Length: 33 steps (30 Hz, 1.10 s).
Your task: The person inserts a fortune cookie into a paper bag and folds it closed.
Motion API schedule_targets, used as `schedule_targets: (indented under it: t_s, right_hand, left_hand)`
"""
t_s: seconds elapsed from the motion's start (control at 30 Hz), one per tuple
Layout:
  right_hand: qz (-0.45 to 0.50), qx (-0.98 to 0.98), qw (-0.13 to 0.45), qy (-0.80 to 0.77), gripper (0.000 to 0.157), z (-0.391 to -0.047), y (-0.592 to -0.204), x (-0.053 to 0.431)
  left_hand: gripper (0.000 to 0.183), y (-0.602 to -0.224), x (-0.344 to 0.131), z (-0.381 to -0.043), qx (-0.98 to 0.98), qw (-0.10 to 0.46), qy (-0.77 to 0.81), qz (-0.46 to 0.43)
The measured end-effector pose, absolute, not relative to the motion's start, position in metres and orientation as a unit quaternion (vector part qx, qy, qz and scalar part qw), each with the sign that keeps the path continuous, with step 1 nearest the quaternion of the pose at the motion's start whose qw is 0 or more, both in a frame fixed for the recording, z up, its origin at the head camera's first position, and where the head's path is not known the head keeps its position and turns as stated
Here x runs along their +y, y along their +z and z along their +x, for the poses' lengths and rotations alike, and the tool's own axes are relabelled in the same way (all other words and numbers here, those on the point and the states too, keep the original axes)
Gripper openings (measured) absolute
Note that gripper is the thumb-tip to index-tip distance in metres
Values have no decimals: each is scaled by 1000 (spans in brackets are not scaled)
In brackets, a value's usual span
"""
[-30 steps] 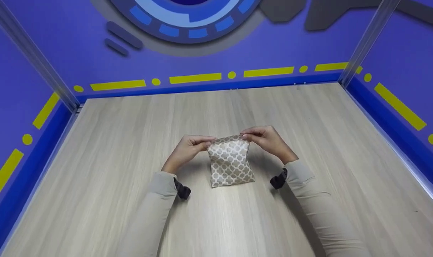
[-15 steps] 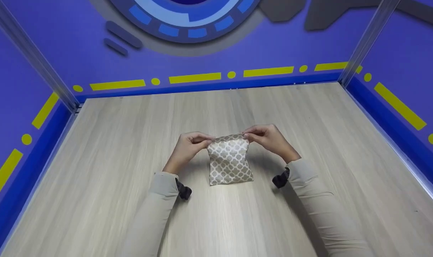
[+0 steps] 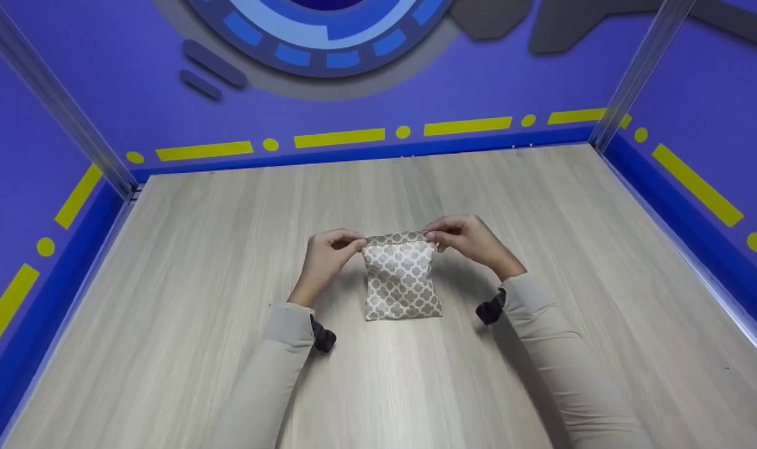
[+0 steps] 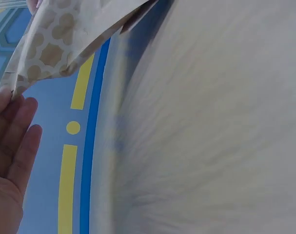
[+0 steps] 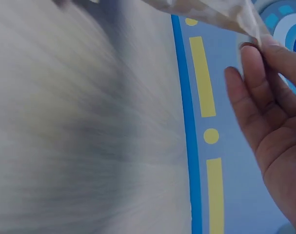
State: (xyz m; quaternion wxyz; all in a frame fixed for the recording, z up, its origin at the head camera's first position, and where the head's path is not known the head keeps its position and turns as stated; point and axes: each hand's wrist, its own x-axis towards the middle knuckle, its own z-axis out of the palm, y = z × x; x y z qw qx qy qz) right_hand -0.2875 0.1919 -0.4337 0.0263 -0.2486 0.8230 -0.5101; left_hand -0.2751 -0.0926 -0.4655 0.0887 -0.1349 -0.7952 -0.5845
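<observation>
A small paper bag with a beige and white quatrefoil pattern stands near the middle of the table, its top edge folded over into a narrow band. My left hand pinches the left end of that folded top between thumb and fingers. At the right end, my right hand pinches the same fold. The left wrist view shows the bag's patterned corner between thumb and fingertips. In the right wrist view the opposite corner sits in the right hand's pinch. What the bag holds is hidden.
The wood-grain table is bounded by a purple-blue back wall with yellow marks and by side walls. Metal posts stand at the back corners. A black wrist camera sits by the right cuff.
The folded band at the bag's top shows more fully than before. My left hand has shifted slightly left and up along the fold; the right hand has risen a little.
</observation>
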Motion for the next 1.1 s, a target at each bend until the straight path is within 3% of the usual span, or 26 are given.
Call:
schedule_targets:
  t_s: [0.23,0.6,1.1]
  right_hand:
    - [-191,831,80,-516,25,-297,-440,191]
    - [-77,827,68,-552,25,-301,-445,181]
    - [-58,840,87,-533,38,-303,-456,184]
  left_hand:
    - [9,-466,-86,-280,-806,95,-575,-104]
    - [13,-466,-76,-284,-828,96,-547,-79]
    - [18,-469,-81,-284,-872,49,-476,-100]
